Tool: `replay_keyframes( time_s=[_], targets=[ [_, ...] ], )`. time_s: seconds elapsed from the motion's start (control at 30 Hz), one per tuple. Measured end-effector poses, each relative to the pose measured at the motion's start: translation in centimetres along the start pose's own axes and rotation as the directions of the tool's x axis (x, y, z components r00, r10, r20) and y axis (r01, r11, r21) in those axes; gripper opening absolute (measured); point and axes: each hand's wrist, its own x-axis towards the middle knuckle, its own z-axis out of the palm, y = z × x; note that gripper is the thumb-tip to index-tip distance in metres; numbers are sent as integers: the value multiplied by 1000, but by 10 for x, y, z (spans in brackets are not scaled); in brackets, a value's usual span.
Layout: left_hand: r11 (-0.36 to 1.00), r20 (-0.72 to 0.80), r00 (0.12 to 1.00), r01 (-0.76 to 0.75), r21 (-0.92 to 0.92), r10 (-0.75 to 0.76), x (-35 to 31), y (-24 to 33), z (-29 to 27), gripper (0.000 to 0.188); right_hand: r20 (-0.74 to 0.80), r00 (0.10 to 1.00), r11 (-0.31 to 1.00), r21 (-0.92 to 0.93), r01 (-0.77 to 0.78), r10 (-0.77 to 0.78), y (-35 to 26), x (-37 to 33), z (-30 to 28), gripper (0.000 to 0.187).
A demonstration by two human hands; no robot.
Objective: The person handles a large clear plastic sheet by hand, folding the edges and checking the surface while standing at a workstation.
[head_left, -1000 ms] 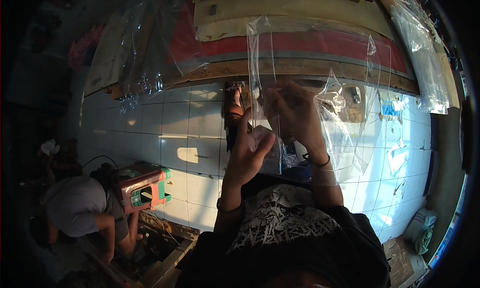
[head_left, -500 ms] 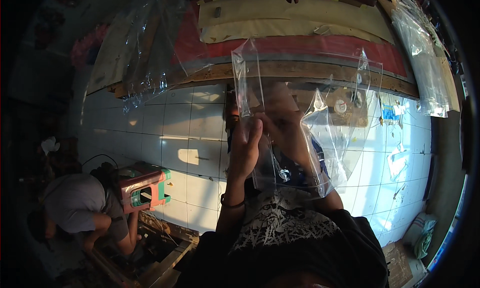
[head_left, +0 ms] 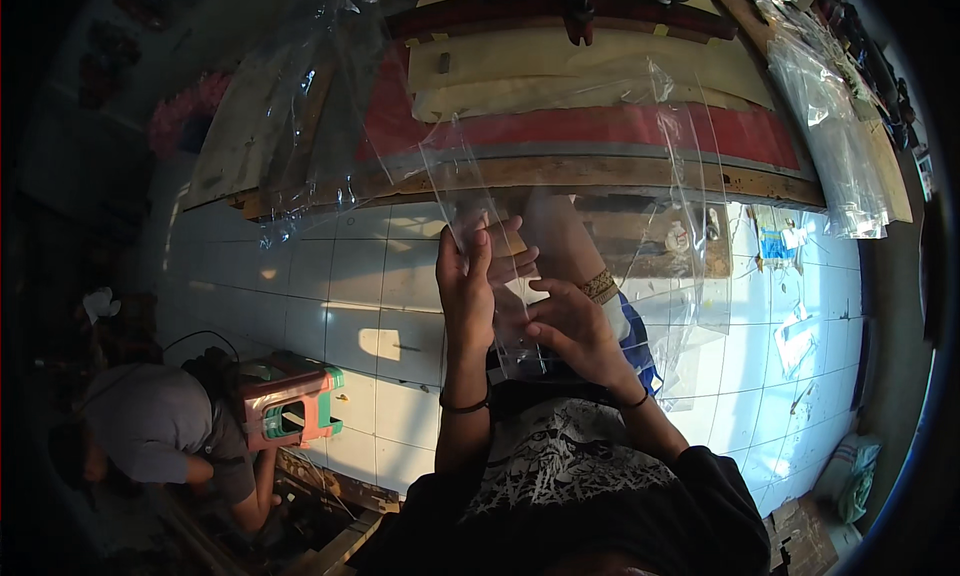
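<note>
A large clear plastic sheet, perhaps a bag, spreads in front of me and overlaps the front edge of the workbench. My left hand holds its left side, thumb in front and fingers behind the film. Through the plastic those fingers still show. Close by on the right, my right hand has its fingers apart and slightly bent beside the sheet's lower left edge. Whether its fingertips touch the film I cannot tell.
The workbench has a wooden edge and red top. More clear plastic hangs at its left, and a stack of plastic bags lies at its right. At lower left a person crouches by a pink and green plastic stool.
The right hand has come out from behind the plastic, toward me, and its fingers are apart. The plastic has spread flatter and shifted left. The left hand keeps its hold.
</note>
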Motion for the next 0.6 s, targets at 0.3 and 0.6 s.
replay_keyframes(
  time_s=[0.3,0.6],
  targets=[
    [989,80,997,-10,151,-2,-23,-43,7,31,-114,992,973,-217,-79,55,3,-30,-5,34],
    [940,58,994,-107,325,93,-28,-20,-11,25,428,763,735,-672,-90,485,-53,-129,-106,35]
  ],
)
